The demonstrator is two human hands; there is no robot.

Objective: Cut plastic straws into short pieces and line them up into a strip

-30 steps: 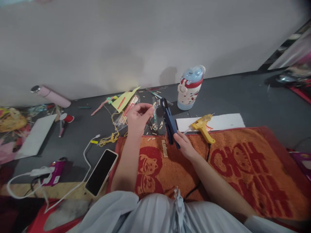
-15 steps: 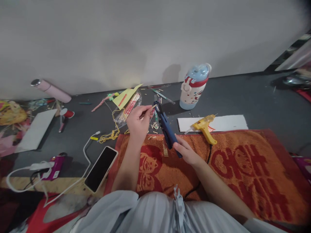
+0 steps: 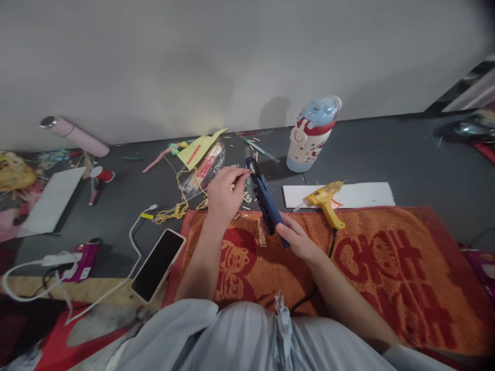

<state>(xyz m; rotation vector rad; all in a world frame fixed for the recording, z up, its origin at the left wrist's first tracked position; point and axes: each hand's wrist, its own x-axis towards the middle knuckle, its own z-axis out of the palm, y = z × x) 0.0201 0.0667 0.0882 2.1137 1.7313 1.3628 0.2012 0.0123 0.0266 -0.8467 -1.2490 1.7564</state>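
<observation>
My right hand (image 3: 297, 237) is wrapped round the handles of a dark blue hand cutter (image 3: 267, 200), whose head points away from me. Fingertips of my left hand (image 3: 226, 191) pinch a thin wooden stick (image 3: 250, 171) right at the cutter's jaws; only a sliver of it shows. Below the jaws, short cut stick pieces (image 3: 246, 197) lie scattered. A row of similar short pieces (image 3: 262, 238) rests on the orange towel (image 3: 371, 273). Behind my left hand is a clear plastic bag of matchstick-like sticks (image 3: 207, 167), with yellow paper (image 3: 199, 149) over it.
A yellow glue gun (image 3: 327, 201) lies on a white board strip (image 3: 363, 195) to the right. Behind it stands a blue-and-white bottle (image 3: 312, 136). Left are a phone (image 3: 158, 265), white cable (image 3: 133, 237), thread spool (image 3: 103, 175) and pink flask (image 3: 79, 136).
My left hand has moved slightly right, bringing the stick closer into the cutter's jaws, so less of it shows. The right hand keeps its grip on the cutter. The view has shifted slightly.
</observation>
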